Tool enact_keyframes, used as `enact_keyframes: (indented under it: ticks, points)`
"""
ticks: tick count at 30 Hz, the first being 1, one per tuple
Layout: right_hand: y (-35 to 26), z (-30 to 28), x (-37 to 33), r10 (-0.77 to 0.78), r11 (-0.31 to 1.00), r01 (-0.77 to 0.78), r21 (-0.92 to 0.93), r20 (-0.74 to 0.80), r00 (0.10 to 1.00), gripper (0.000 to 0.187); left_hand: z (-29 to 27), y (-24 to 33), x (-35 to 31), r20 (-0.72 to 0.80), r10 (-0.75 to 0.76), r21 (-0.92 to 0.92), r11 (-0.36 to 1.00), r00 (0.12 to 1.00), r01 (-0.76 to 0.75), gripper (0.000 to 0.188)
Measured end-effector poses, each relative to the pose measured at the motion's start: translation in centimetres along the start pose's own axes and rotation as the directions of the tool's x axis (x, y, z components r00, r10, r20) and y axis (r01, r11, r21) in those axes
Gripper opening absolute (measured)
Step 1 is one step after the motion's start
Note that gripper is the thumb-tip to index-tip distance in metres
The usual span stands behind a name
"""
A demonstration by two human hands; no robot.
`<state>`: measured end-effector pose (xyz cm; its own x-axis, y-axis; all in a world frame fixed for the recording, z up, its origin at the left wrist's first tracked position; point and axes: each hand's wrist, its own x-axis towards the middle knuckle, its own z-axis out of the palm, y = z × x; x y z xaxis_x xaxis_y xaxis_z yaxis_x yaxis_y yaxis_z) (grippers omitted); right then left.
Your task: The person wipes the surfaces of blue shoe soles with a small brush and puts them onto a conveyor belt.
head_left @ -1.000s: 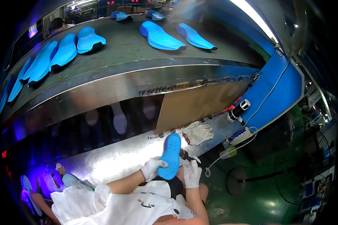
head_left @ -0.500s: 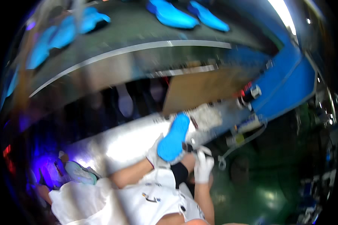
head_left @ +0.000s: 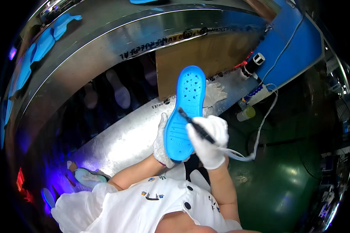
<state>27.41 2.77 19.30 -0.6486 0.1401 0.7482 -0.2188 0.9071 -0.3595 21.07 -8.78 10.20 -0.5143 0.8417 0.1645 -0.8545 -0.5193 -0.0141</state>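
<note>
A bright blue shoe sole (head_left: 190,101), upright lengthwise with holes at its upper end and ribs lower down, is in front of my body. My white-gloved left hand (head_left: 162,141) is closed round its lower left edge; some fingers are hidden behind it. My white-gloved right hand (head_left: 213,144) grips a slim black brush (head_left: 202,132) with a thin pale tube (head_left: 243,158) running from its rear end. The brush's dark tip lies over the middle of the sole, whether touching I cannot tell.
A metal bench (head_left: 132,145) spans the middle, bearing a loose white glove (head_left: 216,94). Behind stands a brown cardboard sheet (head_left: 202,58). Blue soles lie on the conveyor belt (head_left: 101,21). To the right are a black-and-white bottle (head_left: 253,65) and a yellow-lidded jar (head_left: 245,113).
The sole now appears higher and larger in view, and its holes and ribs show clearly. My right hand has moved up with the brush, whose tip now lies over the sole's middle.
</note>
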Motion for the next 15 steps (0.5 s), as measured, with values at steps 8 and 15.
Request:
enact_keyframes:
  ticks: [8,15]
  points:
    - [-0.2,-0.2,-1.7,-0.113,0.989,0.11,0.096,0.029,0.993,0.022,-2.1,-0.5,-0.4,-0.032,0.067,-0.077,0.995,0.997,-0.07,0.072]
    - [0.5,-0.1,-1.8,0.012,0.969,-0.04,0.244,0.116,0.993,0.02,0.6,-0.6,1.1,-0.166,0.093,0.09,0.993,0.982,-0.079,0.079]
